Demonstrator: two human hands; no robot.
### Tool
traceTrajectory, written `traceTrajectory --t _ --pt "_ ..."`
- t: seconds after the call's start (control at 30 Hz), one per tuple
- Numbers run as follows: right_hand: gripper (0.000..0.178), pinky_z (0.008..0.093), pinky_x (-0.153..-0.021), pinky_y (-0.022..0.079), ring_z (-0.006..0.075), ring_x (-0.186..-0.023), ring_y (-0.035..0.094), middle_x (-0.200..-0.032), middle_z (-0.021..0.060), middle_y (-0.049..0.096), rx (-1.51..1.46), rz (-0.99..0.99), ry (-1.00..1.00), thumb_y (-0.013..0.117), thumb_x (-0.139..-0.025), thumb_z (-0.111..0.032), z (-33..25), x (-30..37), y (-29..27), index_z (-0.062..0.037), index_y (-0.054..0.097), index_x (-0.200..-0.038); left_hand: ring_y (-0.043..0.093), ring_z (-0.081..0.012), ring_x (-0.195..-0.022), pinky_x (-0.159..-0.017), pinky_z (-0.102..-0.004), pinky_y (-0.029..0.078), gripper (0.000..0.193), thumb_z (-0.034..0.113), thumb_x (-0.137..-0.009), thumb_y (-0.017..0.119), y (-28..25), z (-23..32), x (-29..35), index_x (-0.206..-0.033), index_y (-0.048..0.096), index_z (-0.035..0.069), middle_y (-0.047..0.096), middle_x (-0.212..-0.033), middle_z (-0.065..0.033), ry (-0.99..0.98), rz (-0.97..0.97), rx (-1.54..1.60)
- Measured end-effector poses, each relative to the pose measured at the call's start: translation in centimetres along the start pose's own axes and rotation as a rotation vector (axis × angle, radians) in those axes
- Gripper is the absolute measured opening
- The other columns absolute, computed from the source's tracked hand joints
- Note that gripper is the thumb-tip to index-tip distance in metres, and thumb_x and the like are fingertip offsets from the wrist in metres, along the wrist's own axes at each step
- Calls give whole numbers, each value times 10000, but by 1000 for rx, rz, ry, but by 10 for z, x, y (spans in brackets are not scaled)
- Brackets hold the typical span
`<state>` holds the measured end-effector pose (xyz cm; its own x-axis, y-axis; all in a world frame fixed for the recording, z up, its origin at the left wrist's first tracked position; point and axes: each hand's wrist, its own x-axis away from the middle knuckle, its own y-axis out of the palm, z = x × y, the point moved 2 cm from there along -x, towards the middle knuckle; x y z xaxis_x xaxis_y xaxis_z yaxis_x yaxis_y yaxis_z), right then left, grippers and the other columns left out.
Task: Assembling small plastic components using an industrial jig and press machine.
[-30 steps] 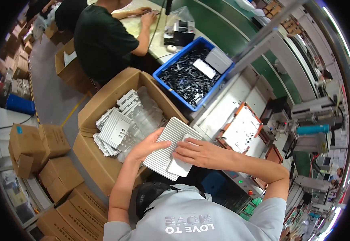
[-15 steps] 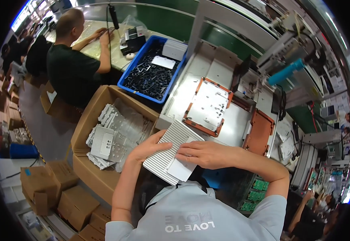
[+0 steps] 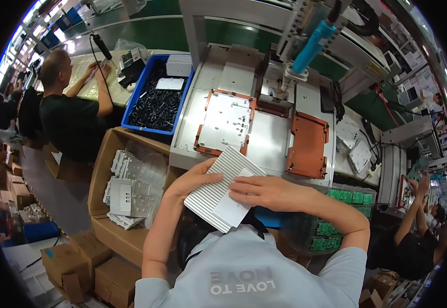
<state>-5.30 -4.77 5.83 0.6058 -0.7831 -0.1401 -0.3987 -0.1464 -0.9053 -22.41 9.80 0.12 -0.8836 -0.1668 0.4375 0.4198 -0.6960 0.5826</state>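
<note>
In front of my chest, tilted, is a silver-white ribbed metal panel (image 3: 206, 201) with a smooth flat patch (image 3: 228, 210) at its lower right. My left hand (image 3: 195, 180) grips its upper left edge, the thumb lying across the ribs. From the right, my right hand (image 3: 269, 193) rests on the panel, its fingers close together over the smooth patch; its thumb is hidden. Beyond the panel, an orange-brown fixture (image 3: 199, 137) on the metal bench holds a white plate (image 3: 226, 120) dotted with small dark parts. The panel's underside cannot be seen.
An open cardboard box (image 3: 100, 205) of metal panels stands left, below a blue bin (image 3: 127, 115) of small black parts. A second orange-brown fixture (image 3: 308, 146) sits right, near a machine with a teal cylinder (image 3: 313, 47). Green circuit boards (image 3: 328, 228) are at lower right. A co-worker (image 3: 72, 110) sits left.
The view has turned, so the bench and bins appear farther left. Both hands stay on the ribbed panel, with little change in their hold.
</note>
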Motion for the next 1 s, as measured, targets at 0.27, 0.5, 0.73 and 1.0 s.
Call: traceTrajectory --t 0.27,0.5,0.73,1.0 --pt "446 353 -936 502 275 -1133 556 -1231 136 557 257 197 87 557 -807 -55 -15 44 8 -27 521 -1251 629 -197 -1032 -806 -292 554 609 274 -938 541 25 -4 -40 -1425 312 -12 580 -1209 -160 -3 -44 -20" --pt "396 313 -776 516 191 -921 622 -1036 125 617 -259 611 597 609 -850 -33 -14 101 -4 -20 533 -1238 600 -312 -1095 -939 -409 505 827 692 -902 206 54 -13 -70 -1506 136 131 536 -1245 -245 -45 -264 309" --pt "294 238 -782 436 59 -888 526 -1000 9 590 -861 1414 1111 504 -978 -204 23 161 25 3 540 -1183 481 -339 -1259 -1061 -404 378 761 132 -959 525 135 -42 -125 -1504 -7 135 435 -1367 -243 397 -218 -384" --pt "389 284 -886 414 144 -975 529 -1081 89 611 -662 1545 1237 470 -994 -280 103 229 34 34 539 -1214 434 -366 -1243 -1048 -441 362 583 182 -863 641 186 -78 -194 -1385 405 74 433 -1352 -183 1058 -165 -1466"
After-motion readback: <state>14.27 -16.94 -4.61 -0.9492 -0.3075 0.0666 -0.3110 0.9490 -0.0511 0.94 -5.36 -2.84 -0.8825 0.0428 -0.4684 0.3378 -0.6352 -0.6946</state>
